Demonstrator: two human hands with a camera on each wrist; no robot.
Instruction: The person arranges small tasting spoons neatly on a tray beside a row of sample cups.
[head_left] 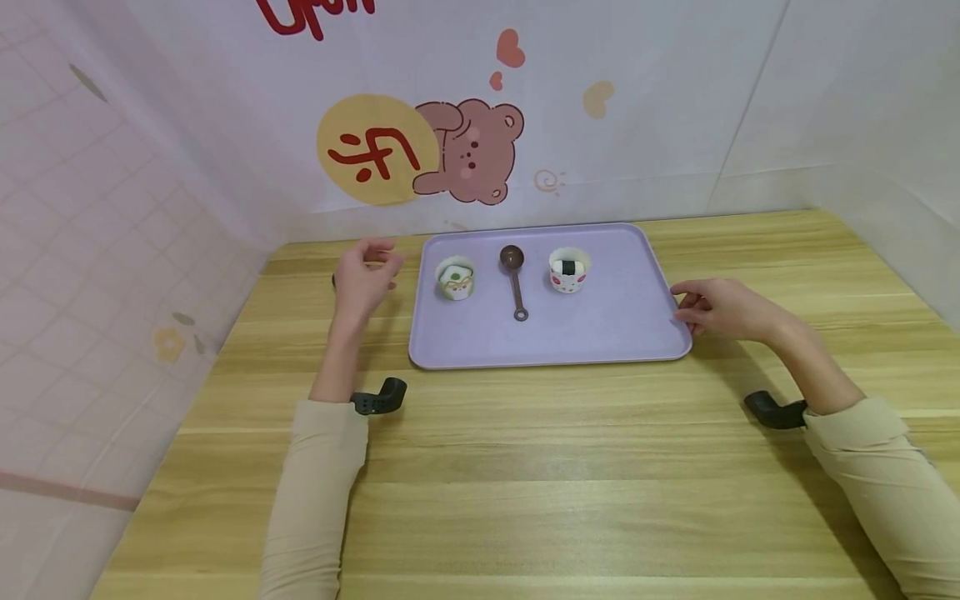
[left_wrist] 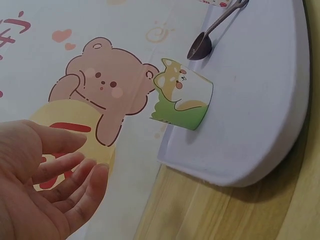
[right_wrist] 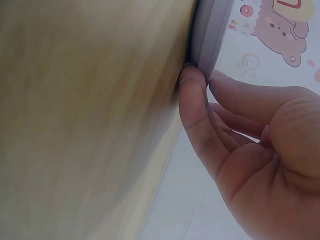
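Note:
A lavender tray [head_left: 480, 346] lies on the wooden table. My right hand [head_left: 723, 308] pinches its right rim; in the right wrist view the thumb and fingers [right_wrist: 192, 100] close on the tray edge [right_wrist: 212, 35]. Left of the tray, my left hand [head_left: 363, 275] hovers apart from it, fingers loosely curled around nothing. On the tray stand a paper cup with a green-and-white item [head_left: 456, 279], a brown scoop [head_left: 513, 271] with its handle toward me, and a second paper cup [head_left: 567, 279] holding a white item with a black band. A dog pattern covers the left cup [left_wrist: 185, 95].
The wooden table [head_left: 525, 467] stretches in front of the tray. Behind it hangs a white backdrop [head_left: 645, 142] with a printed bear [head_left: 480, 154]. Another pale printed sheet [head_left: 112, 250] stands along the left side. Each wrist wears a black mount.

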